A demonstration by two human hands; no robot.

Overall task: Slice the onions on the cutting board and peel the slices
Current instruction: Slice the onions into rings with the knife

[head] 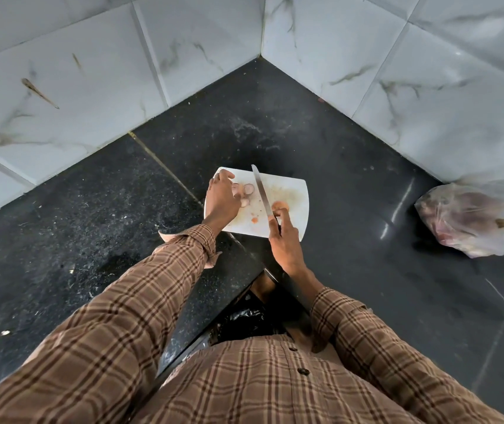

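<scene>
A white cutting board [293, 191] lies on the black counter in the corner. On its left part sit pinkish onion slices [248, 189]. My left hand [221, 200] rests over them, fingers curled down on an onion piece that is mostly hidden under the hand. My right hand [284, 240] grips the handle of a long knife [261, 191]; the blade points away from me, just right of the slices. Orange-brown onion skin [279, 205] and small scraps lie by the blade near my right hand.
A clear plastic bag [473, 218] with reddish onions inside lies against the right wall. Marble-look tiled walls [183, 50] meet in a corner behind the board. The black granite counter [91, 209] extends left and right; its edge runs beneath my arms.
</scene>
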